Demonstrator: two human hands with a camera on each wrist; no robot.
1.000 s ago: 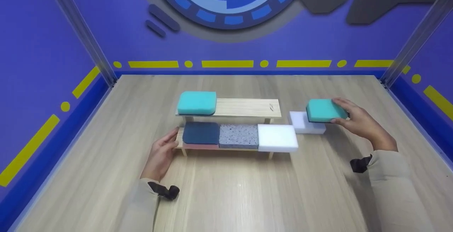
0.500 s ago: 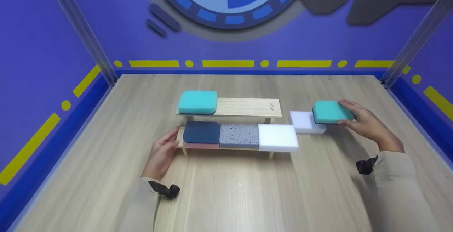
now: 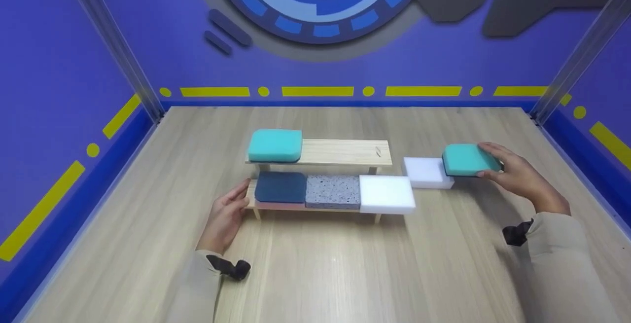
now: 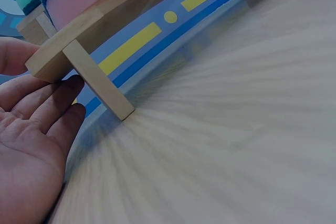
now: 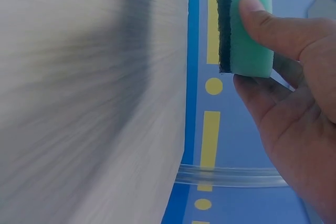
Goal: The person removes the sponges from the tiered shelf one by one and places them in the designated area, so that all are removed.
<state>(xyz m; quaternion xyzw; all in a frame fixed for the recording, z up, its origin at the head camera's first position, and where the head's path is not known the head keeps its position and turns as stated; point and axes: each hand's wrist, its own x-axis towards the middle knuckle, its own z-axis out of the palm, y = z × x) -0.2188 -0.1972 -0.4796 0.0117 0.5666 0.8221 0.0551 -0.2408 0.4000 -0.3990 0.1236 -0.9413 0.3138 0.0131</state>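
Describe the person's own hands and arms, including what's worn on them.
The left hand and right hand are bare. Long, plain beige sleeves cover both forearms down to the wrists. A small black device sits at each wrist, jutting out beyond the cuff; the left one ends in a rounded knob. No cables are visible.

Your left hand [image 3: 224,219]: head view, 8 o'clock, set in a pinch; your left forearm [image 3: 194,283], beige-sleeved, angled toward 1 o'clock. Your right hand [image 3: 525,180]: 3 o'clock, pinching; your right forearm [image 3: 559,254], sleeved alike, toward 11 o'clock.
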